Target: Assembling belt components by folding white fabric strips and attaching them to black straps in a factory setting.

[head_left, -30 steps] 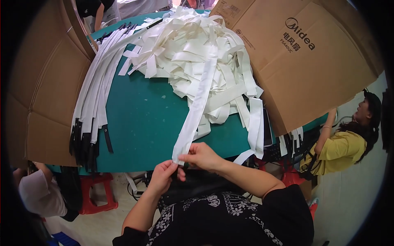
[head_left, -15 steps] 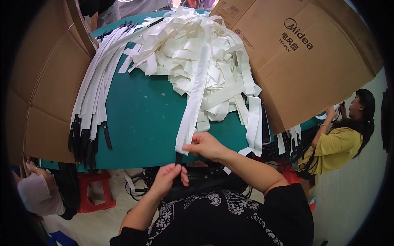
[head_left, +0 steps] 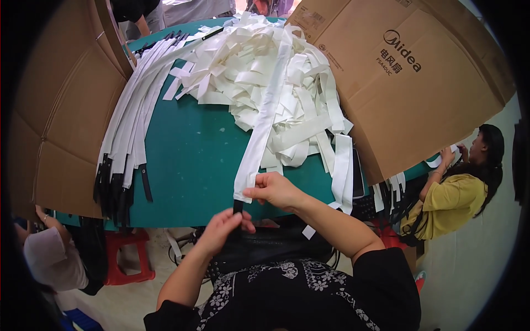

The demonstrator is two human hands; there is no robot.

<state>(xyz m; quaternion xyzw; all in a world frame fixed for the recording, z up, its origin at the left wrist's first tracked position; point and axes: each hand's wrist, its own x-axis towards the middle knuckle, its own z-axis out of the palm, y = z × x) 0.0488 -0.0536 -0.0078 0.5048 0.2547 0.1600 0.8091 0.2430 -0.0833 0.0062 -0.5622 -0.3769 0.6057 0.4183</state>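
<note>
A long white fabric sleeve [head_left: 259,129] stretches from the heap toward me across the table. My right hand [head_left: 273,190] pinches its near end between thumb and fingers. Out of that end comes a short black strap [head_left: 238,207], which my left hand [head_left: 222,229] grips just below, at the table's near edge. How far the strap runs inside the sleeve is hidden. Behind the sleeve lies a big heap of loose white fabric strips [head_left: 248,83].
Several white sleeves with black strap ends [head_left: 124,132] lie side by side at the left of the green table [head_left: 187,149]. Cardboard [head_left: 72,110] stands left, a cardboard box [head_left: 408,83] right. People sit on both sides; a red stool [head_left: 130,256] stands lower left.
Both hands have shifted slightly up and left, along with the near end of the white sleeve. Their grips on sleeve and strap look the same.
</note>
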